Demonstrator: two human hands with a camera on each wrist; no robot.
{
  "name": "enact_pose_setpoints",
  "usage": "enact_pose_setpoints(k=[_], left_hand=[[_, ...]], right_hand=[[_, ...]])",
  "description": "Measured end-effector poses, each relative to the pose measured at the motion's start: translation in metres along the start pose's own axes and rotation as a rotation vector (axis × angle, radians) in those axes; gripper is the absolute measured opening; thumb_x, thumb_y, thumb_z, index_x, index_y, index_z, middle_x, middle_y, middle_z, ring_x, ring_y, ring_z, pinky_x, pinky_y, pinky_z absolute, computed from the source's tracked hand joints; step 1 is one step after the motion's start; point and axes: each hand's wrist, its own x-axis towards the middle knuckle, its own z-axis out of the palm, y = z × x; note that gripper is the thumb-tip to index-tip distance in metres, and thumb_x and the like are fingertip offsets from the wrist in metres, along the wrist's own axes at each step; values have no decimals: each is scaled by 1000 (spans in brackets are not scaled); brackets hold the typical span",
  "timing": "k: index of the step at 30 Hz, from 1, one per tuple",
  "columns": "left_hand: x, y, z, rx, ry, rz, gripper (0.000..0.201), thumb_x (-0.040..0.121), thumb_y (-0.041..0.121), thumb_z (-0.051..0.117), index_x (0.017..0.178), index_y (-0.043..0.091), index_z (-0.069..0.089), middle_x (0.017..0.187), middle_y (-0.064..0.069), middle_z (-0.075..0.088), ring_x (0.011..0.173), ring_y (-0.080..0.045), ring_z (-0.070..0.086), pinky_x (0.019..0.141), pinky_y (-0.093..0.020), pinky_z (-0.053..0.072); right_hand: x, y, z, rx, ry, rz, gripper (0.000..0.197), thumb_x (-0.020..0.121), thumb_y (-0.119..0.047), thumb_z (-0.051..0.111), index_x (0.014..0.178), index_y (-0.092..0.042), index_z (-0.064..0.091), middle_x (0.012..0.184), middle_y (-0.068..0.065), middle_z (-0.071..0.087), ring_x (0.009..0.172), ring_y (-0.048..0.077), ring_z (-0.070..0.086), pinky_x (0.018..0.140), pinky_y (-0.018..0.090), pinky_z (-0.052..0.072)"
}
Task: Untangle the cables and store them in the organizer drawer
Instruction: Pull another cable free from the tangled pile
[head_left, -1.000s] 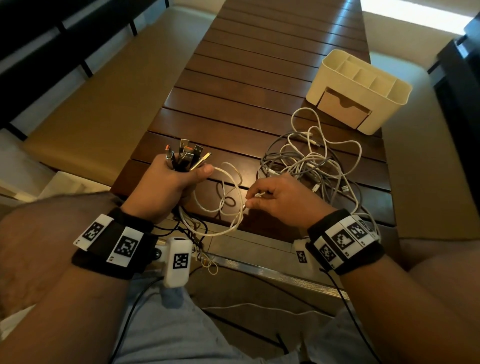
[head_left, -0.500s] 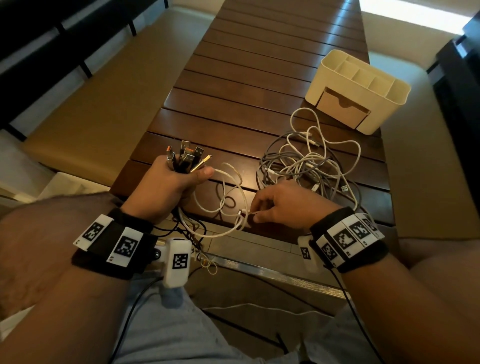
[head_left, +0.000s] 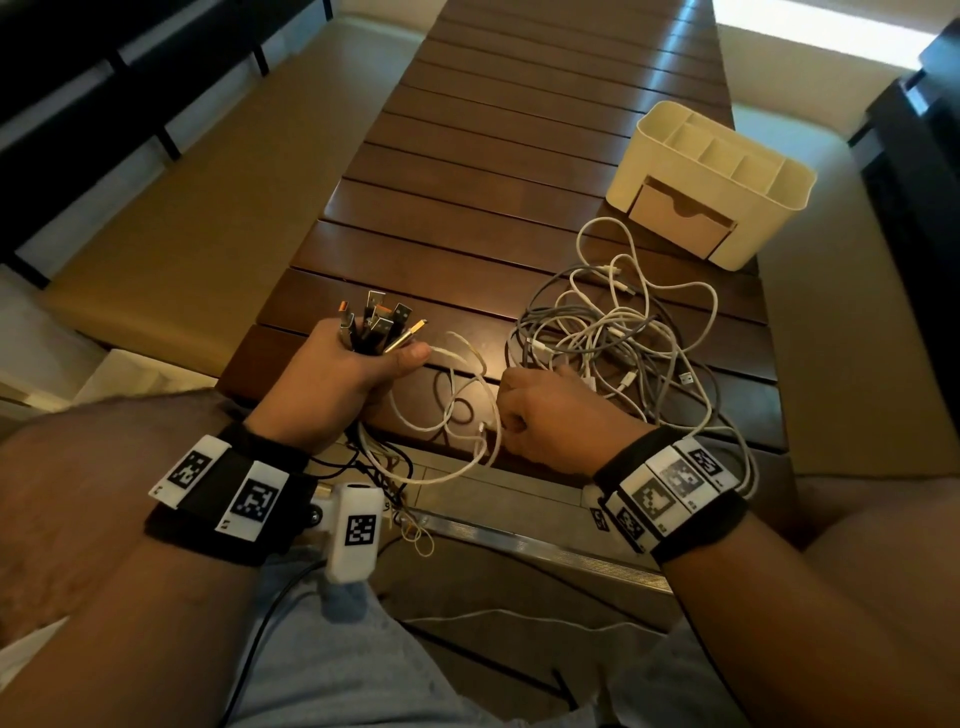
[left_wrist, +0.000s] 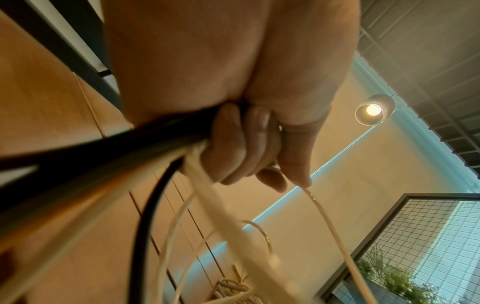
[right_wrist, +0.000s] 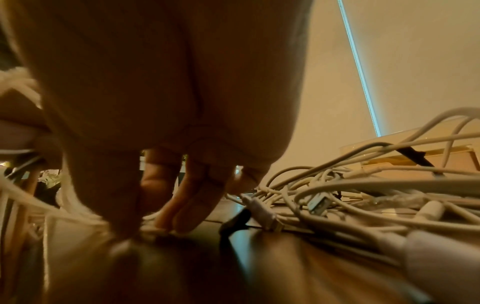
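While the left hand (head_left: 337, 379) grips cable plugs (head_left: 376, 327), only the wrist view shows the right hand (right_wrist: 166, 127) pinching a white cable (right_wrist: 78, 214).

A bundle of cable ends (head_left: 376, 327) is held upright, plugs fanned upward, at the table's near edge. A white and grey tangle (head_left: 618, 332) is spread beside it. Beyond, the cream organizer (head_left: 717, 182) is seen, its drawer (head_left: 675, 218) slightly open.

The scene is dimly and warmly lit. Glare is thrown on the far surface (head_left: 561, 78) by a bright window band. A glowing ceiling lamp (left_wrist: 374, 110) is seen in the left wrist view. Near cables are blurred, and edges are bent by wide-angle distortion.
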Motion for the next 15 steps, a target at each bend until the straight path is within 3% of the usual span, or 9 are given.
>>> enact_pose_setpoints(k=[2, 5, 9, 15], left_hand=[[0, 0, 0, -2, 7, 2, 52, 86, 31, 69, 92, -17, 52, 69, -12, 44, 57, -23, 34, 51, -28, 34], [-1, 0, -1, -6, 10, 4, 55, 83, 34, 69, 95, -18, 53, 67, -12, 43, 56, -22, 35, 50, -27, 34], [-1, 0, 0, 0, 19, 3, 56, 80, 36, 70, 95, -17, 55, 56, 0, 39, 47, -12, 35, 44, -21, 33], [-2, 2, 1, -9, 8, 11, 57, 80, 36, 69, 94, -17, 53, 58, -4, 38, 48, -14, 35, 45, -21, 34]], right_hand=[[2, -3, -2, 46, 32, 48, 13, 95, -25, 56, 88, -16, 61, 94, 1, 60, 85, 18, 57, 88, 42, 51], [1, -3, 0, 90, 51, 86, 7, 95, -22, 53, 97, -17, 58, 89, 2, 61, 80, 19, 58, 77, 42, 56], [-1, -2, 0, 147, 50, 4, 12, 94, -19, 54, 98, -28, 48, 93, -6, 54, 83, 13, 52, 79, 37, 54], [1, -2, 6, 104, 36, -17, 24, 95, -33, 61, 117, -22, 61, 111, -4, 51, 97, 15, 54, 83, 37, 54]])
